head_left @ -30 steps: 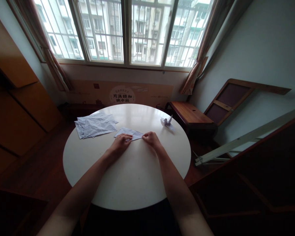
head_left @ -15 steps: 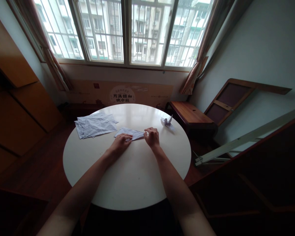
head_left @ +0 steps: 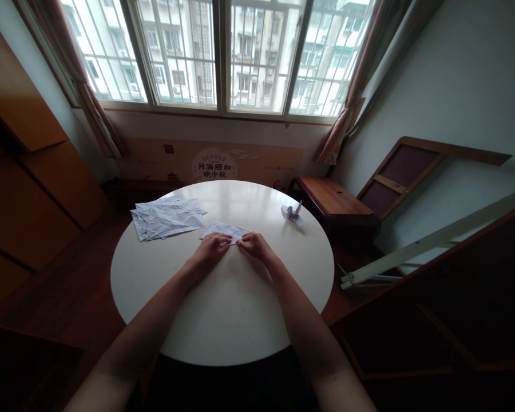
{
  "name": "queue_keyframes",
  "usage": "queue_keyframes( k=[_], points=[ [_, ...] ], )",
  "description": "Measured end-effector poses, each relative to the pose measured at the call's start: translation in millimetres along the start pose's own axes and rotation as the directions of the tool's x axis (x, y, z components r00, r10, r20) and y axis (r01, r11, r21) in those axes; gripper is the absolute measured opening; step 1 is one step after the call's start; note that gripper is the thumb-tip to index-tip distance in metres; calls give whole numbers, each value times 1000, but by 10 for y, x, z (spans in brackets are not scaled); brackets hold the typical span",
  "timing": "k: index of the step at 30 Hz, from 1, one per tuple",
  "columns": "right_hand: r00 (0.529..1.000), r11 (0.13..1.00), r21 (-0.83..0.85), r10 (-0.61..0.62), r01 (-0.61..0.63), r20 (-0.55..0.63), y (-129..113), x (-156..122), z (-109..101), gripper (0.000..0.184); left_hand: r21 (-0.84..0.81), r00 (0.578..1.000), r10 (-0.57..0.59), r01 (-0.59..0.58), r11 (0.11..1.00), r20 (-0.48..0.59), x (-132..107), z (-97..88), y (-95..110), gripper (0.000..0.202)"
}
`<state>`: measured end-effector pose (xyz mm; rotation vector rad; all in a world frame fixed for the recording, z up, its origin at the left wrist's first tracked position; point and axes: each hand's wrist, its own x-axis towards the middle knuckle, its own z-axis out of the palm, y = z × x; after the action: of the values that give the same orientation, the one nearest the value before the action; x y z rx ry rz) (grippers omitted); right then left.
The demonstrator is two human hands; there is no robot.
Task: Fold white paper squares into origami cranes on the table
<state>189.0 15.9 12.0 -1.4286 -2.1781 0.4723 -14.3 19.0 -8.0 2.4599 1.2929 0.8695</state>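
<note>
A folded sheet of paper (head_left: 233,231) lies on the round white table (head_left: 214,320), with part of it covered by my hands. My left hand (head_left: 216,245) has its fingers closed on the paper's near edge, on the left side. Close beside it, my right hand (head_left: 254,245) pinches the same near edge further right. A gap of bare paper shows between the two sets of fingertips. On the right of the table stands a folded paper crane (head_left: 292,213), apart from both hands.
Several creased paper sheets (head_left: 167,218) lie in a loose pile at the table's left. Beyond the table's right edge is a wooden bench (head_left: 335,195). A barred window (head_left: 223,57) fills the far wall, and a wooden cabinet (head_left: 47,194) stands at the left.
My right hand has moved left and slightly nearer, from the paper's right end to its near edge by my left hand. My left hand stays about where it was.
</note>
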Motion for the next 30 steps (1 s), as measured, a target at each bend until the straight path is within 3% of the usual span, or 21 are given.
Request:
queue_keyframes(
  k=[10,16,20,23,27,30],
  points=[
    [961,958,-115,249,-263,-121,112,16,-128,34,-1,1000,9,-9,1000,5,3,6,-27,22],
    [938,935,-134,306,-328,-165,106,-8,-161,35,8,1000,-2,2,1000,20,2,-4,-29,24],
    [923,942,-126,269,-312,-275,107,0,-133,34,19,1000,11,-11,1000,27,4,-1,-40,25],
    [928,971,-82,186,-223,-324,105,22,-66,30,25,1000,-5,4,1000,30,9,6,-41,25],
    [984,1000,10,1,1,-179,68,33,40,28,8,1000,9,-9,1000,19,10,12,-37,24],
    [997,999,28,-18,20,-69,32,29,71,29,-2,1000,-3,3,1000,10,6,13,-32,24]
  ],
)
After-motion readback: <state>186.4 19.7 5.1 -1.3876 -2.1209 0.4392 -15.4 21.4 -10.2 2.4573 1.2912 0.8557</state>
